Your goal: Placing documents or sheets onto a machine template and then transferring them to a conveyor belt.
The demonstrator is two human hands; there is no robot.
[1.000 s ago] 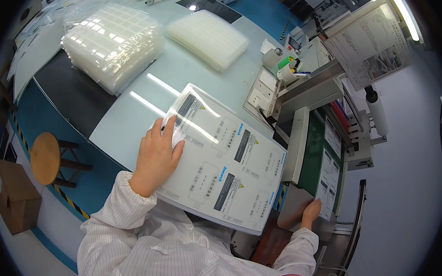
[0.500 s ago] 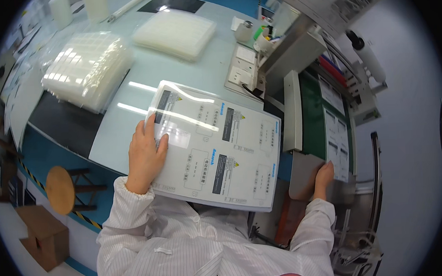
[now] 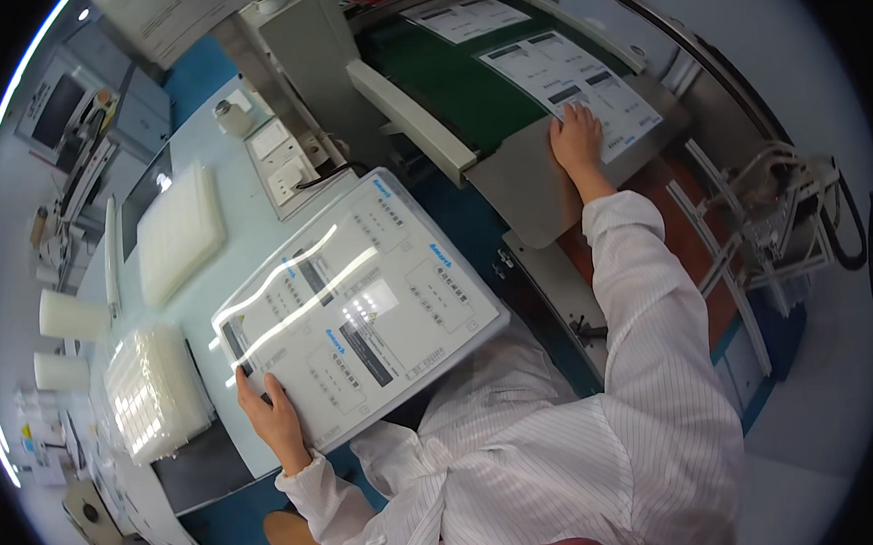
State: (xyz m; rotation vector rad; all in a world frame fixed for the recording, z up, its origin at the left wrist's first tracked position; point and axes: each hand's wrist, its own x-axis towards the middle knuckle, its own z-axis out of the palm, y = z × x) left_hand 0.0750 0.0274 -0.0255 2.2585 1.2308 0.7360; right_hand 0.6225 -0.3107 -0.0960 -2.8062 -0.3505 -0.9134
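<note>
My left hand (image 3: 271, 419) rests at the left edge of a stack of white printed label sheets (image 3: 414, 318). Its fingers are apart, and the thumb lies over the border. The stack has a glossy top and lies at the table's near edge, partly overhanging it. On the right, my right hand (image 3: 578, 142) is laid over the near edge of a printed sheet (image 3: 544, 60), fingers stretched out. That sheet lies partly on a green conveyor belt (image 3: 457, 104) and partly on the metal end plate (image 3: 526, 189). Another printed sheet (image 3: 463, 16) lies farther back on the belt.
Along the table's left side are a plastic-wrapped stack of pale trays (image 3: 154, 396) and a second pale stack (image 3: 180, 235). A power strip (image 3: 283, 167) and a small dispenser bottle (image 3: 233, 117) stand behind the label stack. A metal frame (image 3: 750, 226) is at the far right.
The view has turned right toward the conveyor. My right hand has moved from beside the end plate onto the printed sheet. My left hand has slid to the stack's left edge.
</note>
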